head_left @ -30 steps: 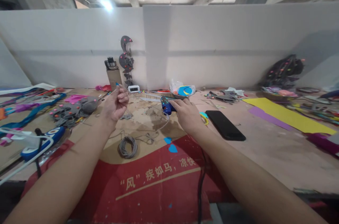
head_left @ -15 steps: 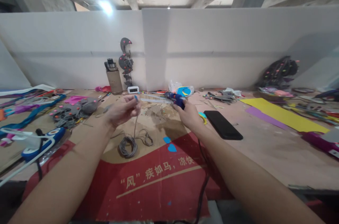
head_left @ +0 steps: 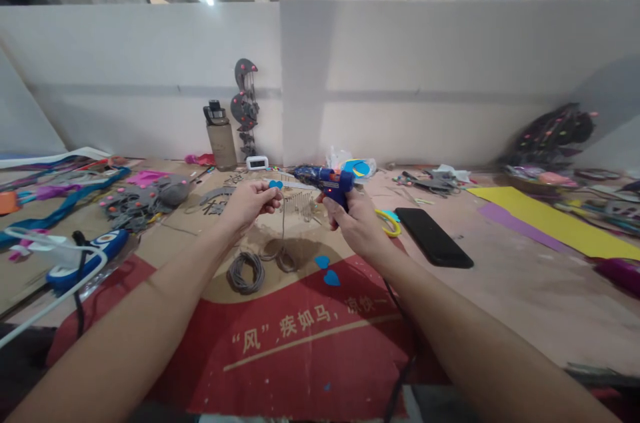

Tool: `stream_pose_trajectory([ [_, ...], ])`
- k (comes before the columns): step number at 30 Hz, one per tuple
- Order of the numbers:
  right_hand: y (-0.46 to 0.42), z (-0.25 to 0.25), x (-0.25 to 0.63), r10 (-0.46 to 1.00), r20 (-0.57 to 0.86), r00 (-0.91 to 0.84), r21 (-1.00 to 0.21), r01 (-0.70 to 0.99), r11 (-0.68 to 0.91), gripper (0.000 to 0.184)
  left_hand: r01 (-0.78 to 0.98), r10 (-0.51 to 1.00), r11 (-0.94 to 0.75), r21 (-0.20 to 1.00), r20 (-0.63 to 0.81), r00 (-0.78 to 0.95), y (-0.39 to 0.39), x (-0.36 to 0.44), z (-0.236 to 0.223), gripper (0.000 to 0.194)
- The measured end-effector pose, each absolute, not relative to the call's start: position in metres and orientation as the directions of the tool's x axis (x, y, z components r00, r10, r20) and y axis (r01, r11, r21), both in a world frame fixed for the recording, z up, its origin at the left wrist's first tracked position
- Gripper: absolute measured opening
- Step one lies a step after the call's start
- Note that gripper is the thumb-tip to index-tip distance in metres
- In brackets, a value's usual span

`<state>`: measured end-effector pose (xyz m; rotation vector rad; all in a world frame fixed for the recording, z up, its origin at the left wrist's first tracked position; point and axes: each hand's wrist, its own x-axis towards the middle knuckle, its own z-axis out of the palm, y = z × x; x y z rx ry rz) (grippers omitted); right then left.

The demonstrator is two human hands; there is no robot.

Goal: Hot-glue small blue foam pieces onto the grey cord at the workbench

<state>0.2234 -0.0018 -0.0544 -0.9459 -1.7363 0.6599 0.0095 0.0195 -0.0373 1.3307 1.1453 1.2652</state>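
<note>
Between the fingertips of my left hand [head_left: 260,201] is a small blue heart cutout [head_left: 275,184], with grey cord hanging down beside it. My right hand [head_left: 353,215] is wrapped round a blue hot glue gun [head_left: 334,184], whose nozzle points left above the heart; a small red light glows on its side. A coil of grey cord [head_left: 246,272] lies below my left hand on the cardboard [head_left: 300,349]. Two more blue cutouts, a heart [head_left: 331,277] and a piece [head_left: 322,262] above it, rest to the right of the coil.
A black phone [head_left: 434,237] and yellow-handled scissors [head_left: 389,223] lie right of my right hand. Behind stand a bottle [head_left: 221,144] and a small white clock [head_left: 257,163]. A power strip [head_left: 89,259] sits at left. Yellow paper [head_left: 550,219] is at far right.
The glue gun has swung up and left, its nozzle now above the blue heart. My left hand has turned so the heart shows more fully. The whole view has shifted slightly.
</note>
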Motion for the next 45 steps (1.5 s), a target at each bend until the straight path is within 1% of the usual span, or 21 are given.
stream_pose_trajectory([
  [5,-0.0014,-0.0583,0.2232,0.804,0.545,-0.238,-0.709,0.381,0.593,0.032,0.047,0.992,-0.124,0.991,0.123,0.009,0.0186,0.0106,-0.0368,0.015],
  [9,-0.0026,-0.0584,0.2222,0.803,0.542,-0.249,-0.665,0.456,0.591,0.031,0.046,0.99,-0.144,0.989,0.143,0.015,0.0188,0.009,-0.0374,0.017],
  [13,-0.0028,-0.0593,0.2215,0.808,0.529,-0.26,-0.645,0.496,0.582,0.03,0.06,0.988,-0.154,0.986,0.153,0.018,0.0189,0.0091,-0.0379,0.017],
  [21,-0.0024,-0.0607,0.2201,0.81,0.528,-0.255,-0.631,0.521,0.575,0.027,0.076,0.985,-0.171,0.982,0.168,0.039,0.0186,0.0101,-0.0399,0.015],
  [27,-0.0029,-0.0602,0.2194,0.82,0.512,-0.254,-0.623,0.547,0.559,0.03,0.073,0.984,-0.179,0.981,0.176,0.04,0.0189,0.01,-0.041,0.016],
  [34,-0.0035,-0.06,0.2195,0.798,0.547,-0.253,-0.609,0.534,0.587,0.033,0.072,0.984,-0.175,0.982,0.172,0.05,0.0198,0.0105,-0.0413,0.016],
  [45,-0.0037,-0.0608,0.2204,0.795,0.546,-0.262,-0.593,0.55,0.589,0.037,0.071,0.984,-0.177,0.982,0.174,0.043,0.0183,0.011,-0.0404,0.015],
])
